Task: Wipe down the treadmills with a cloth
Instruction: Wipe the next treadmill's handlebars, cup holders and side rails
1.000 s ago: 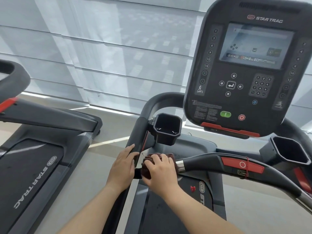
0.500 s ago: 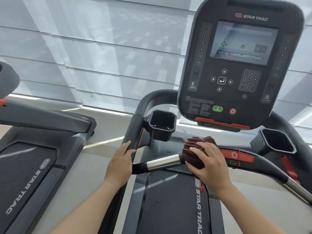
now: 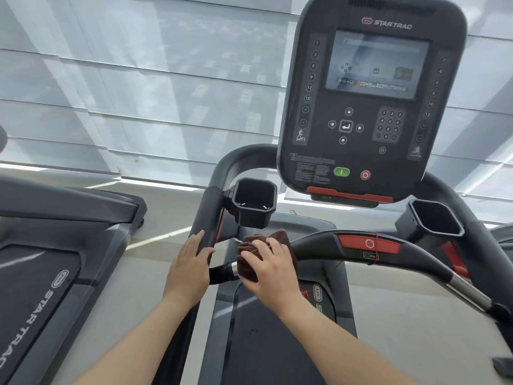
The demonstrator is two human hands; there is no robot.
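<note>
A dark brown cloth (image 3: pixel 251 247) is bunched around the front crossbar (image 3: pixel 327 243) of the black treadmill, over its left end. My right hand (image 3: pixel 270 268) presses down on the cloth and grips it against the bar. My left hand (image 3: pixel 188 266) rests on the left side handrail (image 3: pixel 206 215), fingers laid along it, just left of the cloth. The console (image 3: pixel 369 101) with its screen stands above. The red stop strip (image 3: pixel 369 243) sits on the crossbar to the right of the cloth.
Two black cup holders flank the console, one (image 3: pixel 254 201) above my hands, the other (image 3: pixel 434 218) at the right. A second treadmill (image 3: pixel 63 245) stands to the left across a strip of grey floor. White window blinds fill the background.
My right hand slid the cloth right along the crossbar toward the red strip, then back left to the bar's left end. My left hand stayed on the side rail.
</note>
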